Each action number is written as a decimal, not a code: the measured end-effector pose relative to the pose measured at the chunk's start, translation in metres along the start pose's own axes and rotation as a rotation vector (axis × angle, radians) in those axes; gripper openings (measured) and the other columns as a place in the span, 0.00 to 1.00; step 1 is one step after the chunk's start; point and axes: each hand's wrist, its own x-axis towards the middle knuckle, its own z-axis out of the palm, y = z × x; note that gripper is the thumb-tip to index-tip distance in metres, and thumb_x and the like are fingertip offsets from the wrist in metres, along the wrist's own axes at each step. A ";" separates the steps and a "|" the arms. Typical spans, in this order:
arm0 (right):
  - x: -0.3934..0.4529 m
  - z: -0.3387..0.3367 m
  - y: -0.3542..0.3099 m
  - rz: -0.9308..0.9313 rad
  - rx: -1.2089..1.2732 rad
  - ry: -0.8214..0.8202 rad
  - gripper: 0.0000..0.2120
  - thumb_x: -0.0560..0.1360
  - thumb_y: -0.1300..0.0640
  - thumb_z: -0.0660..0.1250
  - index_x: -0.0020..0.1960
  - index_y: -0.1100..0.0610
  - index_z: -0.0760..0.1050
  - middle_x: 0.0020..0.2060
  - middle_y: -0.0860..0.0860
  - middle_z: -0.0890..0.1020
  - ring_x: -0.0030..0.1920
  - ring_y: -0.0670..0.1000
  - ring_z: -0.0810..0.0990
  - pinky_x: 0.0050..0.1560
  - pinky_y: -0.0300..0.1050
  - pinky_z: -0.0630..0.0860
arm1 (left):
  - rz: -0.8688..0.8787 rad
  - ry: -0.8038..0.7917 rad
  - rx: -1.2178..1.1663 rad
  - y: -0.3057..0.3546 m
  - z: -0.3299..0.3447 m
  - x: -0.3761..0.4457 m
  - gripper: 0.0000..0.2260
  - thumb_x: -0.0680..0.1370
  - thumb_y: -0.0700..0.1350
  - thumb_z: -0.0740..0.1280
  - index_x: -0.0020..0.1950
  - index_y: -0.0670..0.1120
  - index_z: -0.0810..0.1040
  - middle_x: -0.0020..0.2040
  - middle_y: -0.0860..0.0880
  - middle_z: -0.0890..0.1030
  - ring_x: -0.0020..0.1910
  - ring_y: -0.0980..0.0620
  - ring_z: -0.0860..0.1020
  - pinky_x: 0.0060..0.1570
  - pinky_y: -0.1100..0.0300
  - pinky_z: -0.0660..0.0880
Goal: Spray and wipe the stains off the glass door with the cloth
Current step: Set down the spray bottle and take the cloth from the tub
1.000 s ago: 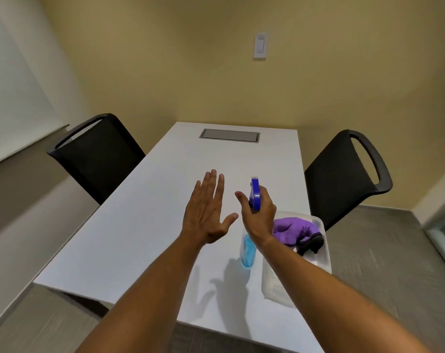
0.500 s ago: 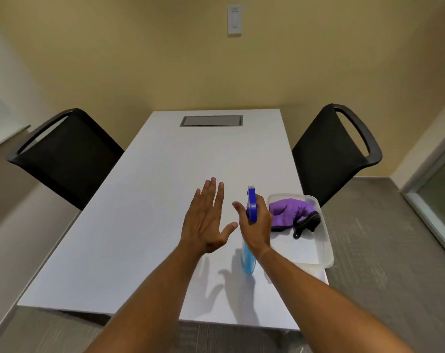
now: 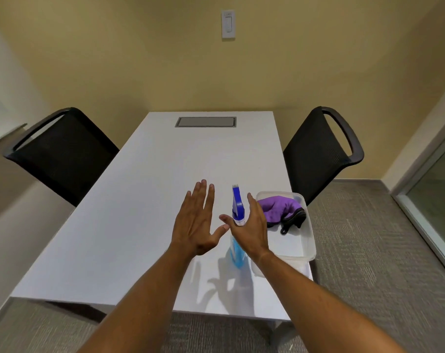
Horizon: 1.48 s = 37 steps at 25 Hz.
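Landmark: the white table [image 3: 129, 225], seen from its near short end.
Spray bottle: the spray bottle [image 3: 238, 225] stands upright on the table toward its right edge, blue trigger head up, pale blue liquid in the lower body, just left of the tub.
Cloth: the purple cloth [image 3: 277, 208] lies bunched in the far end of the clear plastic tub [image 3: 308, 247], which sits at the table's right edge; a black piece with a loop lies against the cloth.
Glass door: the glass door [image 3: 438, 197] shows at the right edge of the view, well apart from the table, across the carpet; no stains can be made out from here.
Right hand: the right hand [image 3: 252, 230] is spread, thumb on one side of the bottle neck and fingers on the other, not closed round it; whether skin touches the bottle I cannot tell.
Left hand: the left hand [image 3: 197, 221] hovers over the table just left of the bottle, fingers straight, thumb out, holding nothing.
Step in hand: probably gathering the tools; nothing is sprayed or wiped yet.
Next move calls for: a firm grip on the bottle neck, the cloth lifted from the tub, then a turn right toward the door.
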 end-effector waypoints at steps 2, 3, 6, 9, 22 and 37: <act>-0.005 -0.012 0.010 -0.072 -0.170 -0.081 0.52 0.67 0.28 0.65 0.80 0.52 0.47 0.80 0.52 0.54 0.79 0.56 0.53 0.76 0.54 0.58 | -0.033 0.003 0.007 0.008 -0.004 -0.010 0.45 0.71 0.75 0.40 0.79 0.49 0.40 0.80 0.46 0.41 0.79 0.47 0.42 0.76 0.48 0.42; -0.009 -0.018 0.015 -0.117 -0.277 -0.110 0.55 0.65 0.23 0.58 0.80 0.53 0.44 0.81 0.53 0.50 0.80 0.56 0.49 0.77 0.54 0.53 | -0.051 0.008 0.021 0.014 -0.006 -0.015 0.45 0.70 0.76 0.40 0.79 0.49 0.39 0.80 0.46 0.41 0.79 0.46 0.41 0.77 0.47 0.43; -0.016 -0.042 0.032 -0.257 -0.505 -0.143 0.61 0.59 0.15 0.38 0.80 0.54 0.38 0.80 0.54 0.42 0.79 0.54 0.39 0.76 0.51 0.40 | -0.119 0.021 0.044 0.038 -0.013 -0.033 0.46 0.69 0.77 0.39 0.79 0.50 0.39 0.80 0.46 0.41 0.79 0.46 0.41 0.76 0.47 0.42; -0.021 -0.071 0.043 -0.361 -0.636 -0.205 0.59 0.60 0.16 0.37 0.78 0.54 0.32 0.80 0.54 0.39 0.79 0.56 0.37 0.77 0.53 0.37 | -0.169 0.037 0.043 0.070 -0.016 -0.055 0.46 0.70 0.77 0.41 0.79 0.49 0.42 0.80 0.46 0.41 0.79 0.46 0.41 0.76 0.48 0.41; -0.023 -0.183 0.086 -0.501 -0.751 -0.219 0.52 0.71 0.28 0.58 0.79 0.61 0.44 0.79 0.61 0.53 0.79 0.61 0.50 0.77 0.58 0.46 | -0.144 -0.056 0.076 0.191 -0.007 -0.071 0.44 0.73 0.70 0.53 0.79 0.48 0.39 0.80 0.45 0.41 0.79 0.46 0.40 0.77 0.47 0.47; 0.082 -0.192 0.121 -0.270 -0.709 -0.266 0.52 0.72 0.35 0.67 0.80 0.60 0.44 0.80 0.57 0.52 0.80 0.57 0.49 0.78 0.52 0.47 | -0.078 -0.259 -0.054 0.187 0.076 0.059 0.44 0.74 0.70 0.54 0.77 0.50 0.34 0.79 0.46 0.38 0.79 0.46 0.40 0.76 0.52 0.40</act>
